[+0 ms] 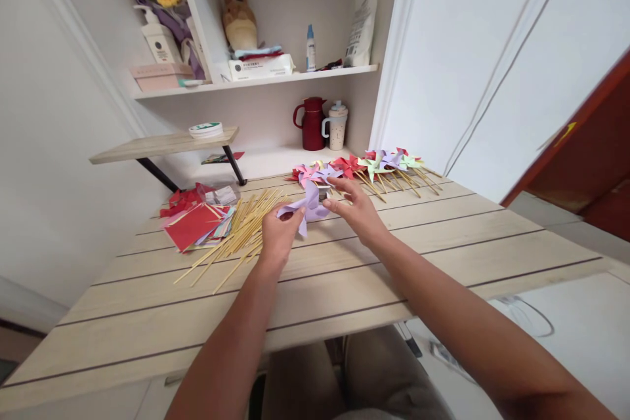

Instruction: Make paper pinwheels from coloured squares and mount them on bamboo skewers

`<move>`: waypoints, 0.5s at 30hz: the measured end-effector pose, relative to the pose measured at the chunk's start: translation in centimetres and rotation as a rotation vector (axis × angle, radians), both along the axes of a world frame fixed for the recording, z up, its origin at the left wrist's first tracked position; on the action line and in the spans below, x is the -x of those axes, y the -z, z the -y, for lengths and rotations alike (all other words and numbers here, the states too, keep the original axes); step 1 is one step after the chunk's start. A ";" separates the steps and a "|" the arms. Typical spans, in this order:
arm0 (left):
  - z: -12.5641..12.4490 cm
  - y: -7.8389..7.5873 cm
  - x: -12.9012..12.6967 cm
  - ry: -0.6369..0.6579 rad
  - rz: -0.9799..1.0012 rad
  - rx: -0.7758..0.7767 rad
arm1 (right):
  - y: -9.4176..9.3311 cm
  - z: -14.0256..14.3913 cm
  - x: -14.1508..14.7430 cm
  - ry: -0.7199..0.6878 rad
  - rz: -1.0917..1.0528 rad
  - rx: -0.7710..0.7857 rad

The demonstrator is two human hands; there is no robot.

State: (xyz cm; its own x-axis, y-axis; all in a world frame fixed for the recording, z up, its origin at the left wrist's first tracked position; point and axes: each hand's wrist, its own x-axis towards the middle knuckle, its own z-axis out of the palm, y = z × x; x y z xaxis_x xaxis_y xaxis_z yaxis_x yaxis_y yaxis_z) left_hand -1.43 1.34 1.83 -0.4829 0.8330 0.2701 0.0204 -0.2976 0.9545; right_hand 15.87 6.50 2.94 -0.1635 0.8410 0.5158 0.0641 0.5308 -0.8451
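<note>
A folded lilac paper pinwheel (pixel 309 205) is held just above a pale wooden table (pixel 443 243). The left hand (pixel 276 233) pinches its near edge; the right hand (pixel 357 207) touches its far side, fingers spread. Wooden sticks (pixel 236 230) and red paper squares (pixel 194 223) lie left; finished pinwheels (pixel 374 167) lie behind.

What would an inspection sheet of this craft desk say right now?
Surface: wooden desk, slatted.
Job's things: purple paper pinwheel; bamboo sticks; paper squares.
Clutter: finished pinwheels at the back edge.
Hands: left hand grips the purple pinwheel; right hand touches it, fingers spread.
Cables: white cable on the floor, right.
Surroundings: shelf with red jug, mug.
</note>
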 end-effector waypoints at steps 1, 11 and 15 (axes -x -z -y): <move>0.0 0.0 0.0 0.002 -0.030 -0.006 | 0.0 0.0 0.0 -0.061 -0.003 0.040; 0.4 -0.2 -0.5 0.060 -0.100 -0.032 | 0.4 -0.1 0.8 -0.229 -0.002 0.156; 0.4 -0.1 -0.5 0.061 -0.103 -0.024 | 0.5 0.0 0.8 -0.275 -0.034 0.181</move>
